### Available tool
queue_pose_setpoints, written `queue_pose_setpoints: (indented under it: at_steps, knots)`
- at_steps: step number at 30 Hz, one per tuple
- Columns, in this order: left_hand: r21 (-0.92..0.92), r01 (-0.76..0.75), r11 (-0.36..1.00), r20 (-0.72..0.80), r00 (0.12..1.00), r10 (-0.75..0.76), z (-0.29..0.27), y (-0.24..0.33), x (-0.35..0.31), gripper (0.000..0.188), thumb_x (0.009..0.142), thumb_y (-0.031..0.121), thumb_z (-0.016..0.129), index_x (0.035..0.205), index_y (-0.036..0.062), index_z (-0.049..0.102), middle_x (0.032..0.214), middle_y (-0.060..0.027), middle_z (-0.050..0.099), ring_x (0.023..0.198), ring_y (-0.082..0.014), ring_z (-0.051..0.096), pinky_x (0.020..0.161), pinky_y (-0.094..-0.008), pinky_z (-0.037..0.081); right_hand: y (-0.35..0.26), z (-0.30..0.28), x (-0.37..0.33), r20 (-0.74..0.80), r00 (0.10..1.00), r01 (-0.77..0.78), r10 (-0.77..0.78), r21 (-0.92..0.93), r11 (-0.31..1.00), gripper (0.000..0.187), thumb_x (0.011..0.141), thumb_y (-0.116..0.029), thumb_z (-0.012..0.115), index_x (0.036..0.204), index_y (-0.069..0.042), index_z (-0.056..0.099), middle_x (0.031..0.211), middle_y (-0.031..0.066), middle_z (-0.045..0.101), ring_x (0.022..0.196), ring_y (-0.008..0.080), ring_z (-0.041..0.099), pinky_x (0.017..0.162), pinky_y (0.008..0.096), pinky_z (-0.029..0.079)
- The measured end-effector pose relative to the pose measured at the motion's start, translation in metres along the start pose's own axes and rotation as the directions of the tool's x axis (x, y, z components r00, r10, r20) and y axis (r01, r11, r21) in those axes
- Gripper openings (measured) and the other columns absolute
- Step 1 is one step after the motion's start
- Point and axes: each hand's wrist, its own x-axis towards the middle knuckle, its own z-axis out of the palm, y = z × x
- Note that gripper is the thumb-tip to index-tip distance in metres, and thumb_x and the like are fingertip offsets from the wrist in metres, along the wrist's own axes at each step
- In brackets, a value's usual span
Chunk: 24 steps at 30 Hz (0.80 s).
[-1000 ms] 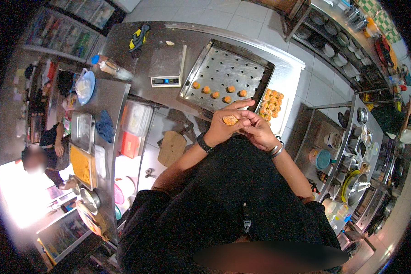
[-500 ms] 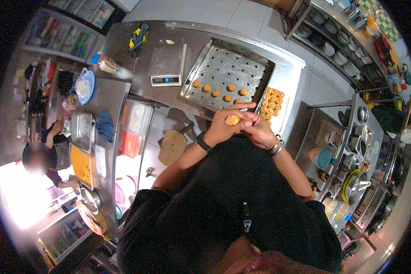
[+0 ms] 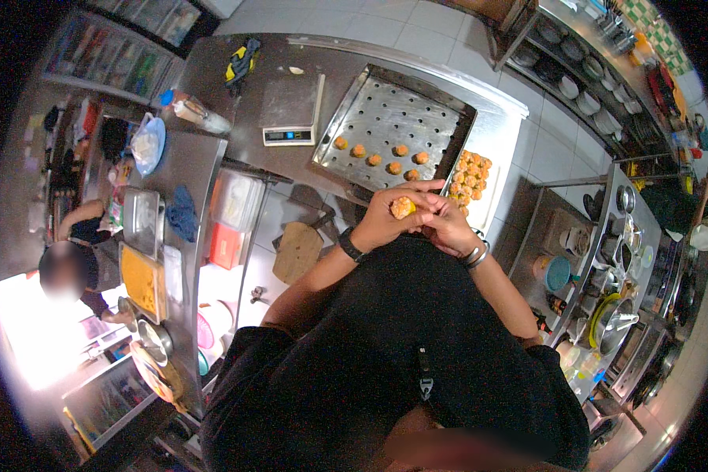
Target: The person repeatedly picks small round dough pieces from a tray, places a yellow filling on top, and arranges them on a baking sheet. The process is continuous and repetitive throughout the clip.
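Observation:
A small round dumpling [image 3: 402, 208] with an orange, crumbly top and a yellow edge rests in the curled fingers of my left hand [image 3: 381, 224]. My right hand [image 3: 448, 228] meets it at the fingertips; its thumb and fingers are pinched together beside the dumpling, and what lies between them is hidden. Just beyond both hands, a perforated metal tray [image 3: 401, 98] carries several similar dumplings [image 3: 394, 167] in loose rows. Right of that tray, a tight block of dumplings [image 3: 470, 177] sits on a pale surface, partly behind my right hand.
A digital scale [image 3: 289, 110] stands left of the tray, with a bottle [image 3: 200, 116] further left. On the left table are a tray of yellow-orange food [image 3: 142, 283] and a blue cloth [image 3: 182, 214]. A co-worker [image 3: 75, 259] is beyond it. A crowded utensil counter [image 3: 606, 275] runs along the right.
The dumpling has turned slightly in my left hand, showing more of its yellow edge. Both hands stay nearly in place. The co-worker's arm at the far left has shifted.

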Motion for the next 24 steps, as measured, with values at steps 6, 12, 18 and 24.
queue_pose_setpoints:
  at_steps: [6, 12, 18, 24]
  knots:
    - [0.036, -0.011, 0.999, -0.132, 0.991, 0.016, 0.002, 0.001, -0.002, 0.016, 0.083, 0.019, 0.079, 0.090, 0.0054, 0.075, 0.137, -0.0219, 0.060, 0.127, -0.0307, 0.058, 0.107, -0.0427, 0.044, -0.010, 0.021, 0.001, -0.168, 0.985, 0.002, -0.022, -0.121, 0.993, 0.044, 0.096, -0.004, 0.063, 0.138, 0.001, 0.052, 0.127, 0.0080, 0.065, 0.110, 0.0141, 0.064, 0.097, 0.0313, 0.051]
    - [0.094, -0.077, 0.993, -0.043, 0.996, 0.081, 0.001, -0.002, -0.001, 0.018, 0.082, 0.016, 0.081, 0.095, 0.0056, 0.074, 0.139, -0.0204, 0.058, 0.125, -0.0281, 0.059, 0.105, -0.0401, 0.046, -0.005, 0.012, -0.001, -0.047, 0.997, 0.055, -0.061, -0.115, 0.992, 0.041, 0.095, -0.011, 0.066, 0.134, 0.000, 0.055, 0.121, 0.0068, 0.067, 0.106, 0.0126, 0.064, 0.093, 0.0294, 0.052]
    - [-0.044, 0.089, 0.995, -0.069, 0.993, -0.092, 0.000, -0.006, -0.007, 0.020, 0.084, 0.019, 0.080, 0.093, 0.0035, 0.071, 0.133, -0.0181, 0.063, 0.110, -0.0199, 0.065, 0.089, -0.0332, 0.053, 0.003, 0.008, 0.002, -0.081, 0.997, -0.012, 0.002, -0.113, 0.994, 0.030, 0.098, -0.021, 0.065, 0.120, 0.000, 0.064, 0.103, 0.0052, 0.070, 0.087, 0.0117, 0.065, 0.079, 0.0286, 0.054]
    - [0.342, 0.218, 0.914, -0.455, 0.889, -0.042, 0.004, 0.003, -0.005, 0.026, 0.087, 0.021, 0.079, 0.084, -0.0012, 0.067, 0.080, -0.0061, 0.072, 0.074, -0.0113, 0.065, 0.071, -0.0285, 0.052, -0.004, 0.022, 0.003, -0.517, 0.766, 0.070, -0.383, -0.526, 0.848, 0.017, 0.094, -0.015, 0.072, 0.106, -0.003, 0.069, 0.082, 0.0006, 0.066, 0.068, 0.0082, 0.060, 0.060, 0.0253, 0.051]
